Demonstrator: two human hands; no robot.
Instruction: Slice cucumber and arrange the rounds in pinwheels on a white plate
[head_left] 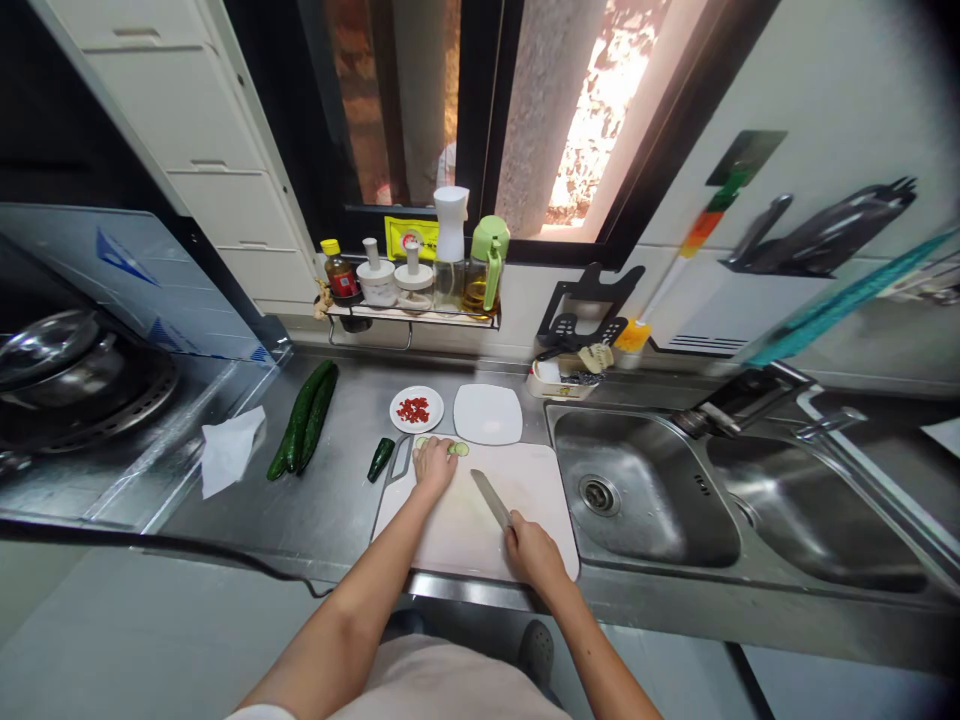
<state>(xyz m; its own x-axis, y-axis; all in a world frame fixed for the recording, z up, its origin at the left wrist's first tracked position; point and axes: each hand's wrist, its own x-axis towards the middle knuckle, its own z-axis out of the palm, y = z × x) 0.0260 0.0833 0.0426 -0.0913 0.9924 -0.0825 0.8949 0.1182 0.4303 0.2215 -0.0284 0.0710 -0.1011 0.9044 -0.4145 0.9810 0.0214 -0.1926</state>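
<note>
In the head view my right hand (531,545) is closed round the handle of a kitchen knife (491,498), whose blade lies low over the white cutting board (480,545) and points up and left. My left hand (435,465) is at the board's upper left, fingers curled over pale green cucumber slices (460,449); it partly hides them. Just left of the board lies a short dark green cucumber end piece (380,460). Behind the board stand a round plate (400,418) with chopped red pieces (413,409) and a white square plate (487,414).
Whole cucumbers (307,420) and a white paper towel (229,455) lie to the left. A double sink (645,500) with a faucet (739,395) is on the right. Seasoning jars and bottles fill a wall rack (420,316) below the window. A pot (60,365) sits on the stove.
</note>
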